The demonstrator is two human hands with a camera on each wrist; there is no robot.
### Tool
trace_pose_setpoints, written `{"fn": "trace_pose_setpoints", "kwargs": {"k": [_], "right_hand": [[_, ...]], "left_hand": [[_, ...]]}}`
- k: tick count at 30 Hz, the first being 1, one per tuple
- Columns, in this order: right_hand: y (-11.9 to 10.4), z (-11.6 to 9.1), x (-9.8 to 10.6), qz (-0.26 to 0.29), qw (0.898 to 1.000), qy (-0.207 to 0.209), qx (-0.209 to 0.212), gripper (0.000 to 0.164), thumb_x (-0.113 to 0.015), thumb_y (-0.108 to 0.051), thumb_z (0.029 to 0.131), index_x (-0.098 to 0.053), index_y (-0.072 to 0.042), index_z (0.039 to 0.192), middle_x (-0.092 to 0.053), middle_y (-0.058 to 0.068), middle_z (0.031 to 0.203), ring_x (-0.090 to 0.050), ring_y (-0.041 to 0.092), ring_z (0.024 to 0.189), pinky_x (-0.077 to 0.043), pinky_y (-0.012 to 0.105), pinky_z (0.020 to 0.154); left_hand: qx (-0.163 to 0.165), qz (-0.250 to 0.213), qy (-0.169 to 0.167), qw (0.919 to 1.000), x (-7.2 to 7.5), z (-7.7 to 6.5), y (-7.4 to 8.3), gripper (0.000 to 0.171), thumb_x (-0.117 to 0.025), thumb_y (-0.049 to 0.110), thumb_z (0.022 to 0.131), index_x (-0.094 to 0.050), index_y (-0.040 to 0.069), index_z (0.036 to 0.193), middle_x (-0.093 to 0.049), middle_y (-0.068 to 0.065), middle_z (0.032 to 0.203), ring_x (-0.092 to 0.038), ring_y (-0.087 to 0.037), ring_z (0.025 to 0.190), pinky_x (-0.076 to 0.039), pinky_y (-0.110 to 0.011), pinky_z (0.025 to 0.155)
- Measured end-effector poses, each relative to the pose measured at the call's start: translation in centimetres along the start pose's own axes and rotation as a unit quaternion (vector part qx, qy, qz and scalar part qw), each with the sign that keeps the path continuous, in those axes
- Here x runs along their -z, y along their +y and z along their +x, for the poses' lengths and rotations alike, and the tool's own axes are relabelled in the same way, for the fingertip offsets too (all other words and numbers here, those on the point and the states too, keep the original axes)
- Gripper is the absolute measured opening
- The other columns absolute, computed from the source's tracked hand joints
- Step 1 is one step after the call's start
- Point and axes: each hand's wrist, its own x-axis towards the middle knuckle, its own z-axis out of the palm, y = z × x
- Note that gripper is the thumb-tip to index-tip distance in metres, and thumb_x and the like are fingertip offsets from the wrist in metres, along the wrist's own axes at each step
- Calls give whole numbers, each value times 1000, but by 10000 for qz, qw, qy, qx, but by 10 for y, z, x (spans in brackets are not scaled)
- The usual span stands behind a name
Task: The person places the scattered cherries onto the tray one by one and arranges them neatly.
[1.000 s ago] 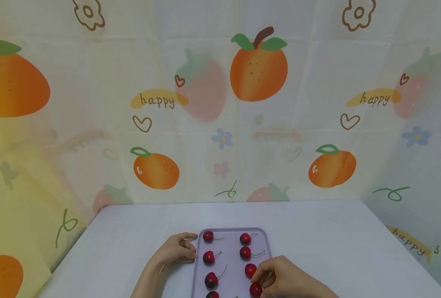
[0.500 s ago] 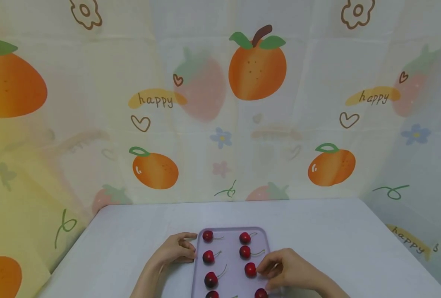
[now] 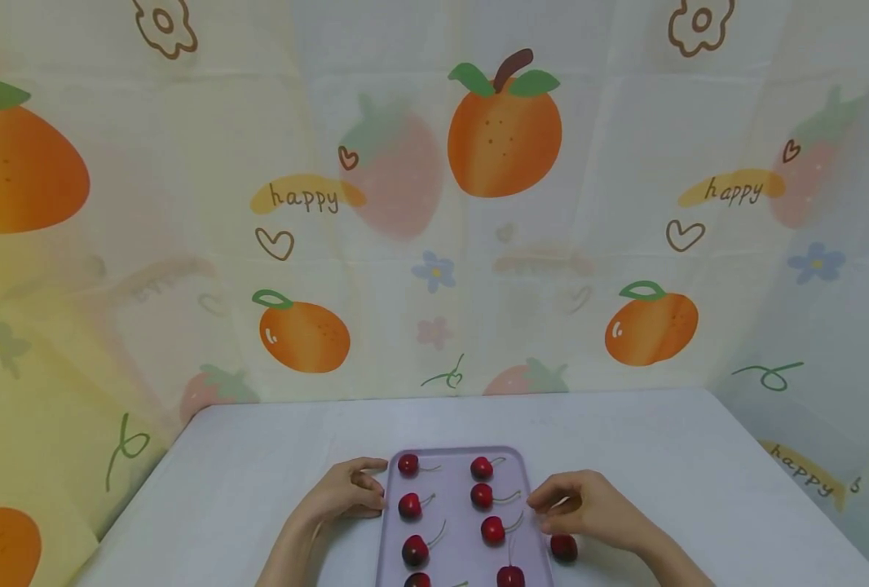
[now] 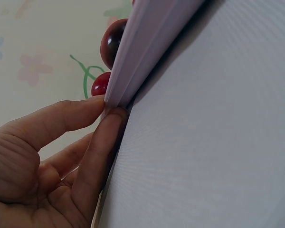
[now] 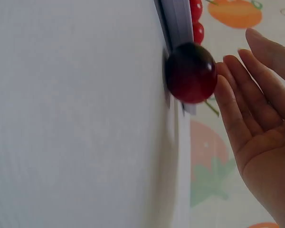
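A lilac tray on the table bears two columns of dark red cherries with green stems. My left hand is at its left edge; in the left wrist view thumb and forefinger pinch the tray rim. My right hand hovers just right of the tray, its fingers loosely bent and holding nothing. Below it, a loose cherry lies on the table beside the tray's right edge. That cherry looks large in the right wrist view, close to the fingertips. The nearest cherry in the right column is partly cut off by the frame.
A white-covered table extends to both sides of the tray. Behind it hangs a cloth printed with oranges, strawberries and flowers. The tray's near end lies outside the head view.
My right hand has moved from the nearest right-column cherry, away to the right and past the tray edge. The loose cherry has come into sight below it. The left hand stays put.
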Motion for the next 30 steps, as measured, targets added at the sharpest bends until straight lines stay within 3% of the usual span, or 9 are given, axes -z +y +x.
{"fn": "trace_pose_setpoints", "kwargs": {"k": [16, 23, 30], "right_hand": [[23, -11, 29, -160, 9992, 255, -251, 29, -72, -17, 87, -70, 0, 111, -71, 22, 109, -67, 1, 90, -56, 16, 78], [28, -15, 32, 352, 9982, 197, -453, 30, -71, -14, 88, -69, 6, 111, -71, 24, 108, -67, 1, 87, -58, 17, 75], [34, -16, 32, 332, 9982, 131, -473, 27, -71, -13, 88, -71, 5, 108, -74, 21, 102, -67, 1, 83, -56, 16, 74]], "left_hand": [[-24, -44, -44, 10000, 0, -1, 1, 72, -77, 1, 77, -45, -10, 140, -64, -3, 82, -65, -11, 72, -64, -33, 73], [-144, -159, -167, 9996, 2, -2, 1, 71, -76, 0, 78, -44, -12, 140, -64, -3, 82, -65, -11, 73, -64, -32, 73], [-91, -44, -87, 9999, 1, 0, 0, 71, -77, 1, 78, -45, -11, 140, -64, -4, 83, -65, -12, 72, -64, -33, 73]]}}
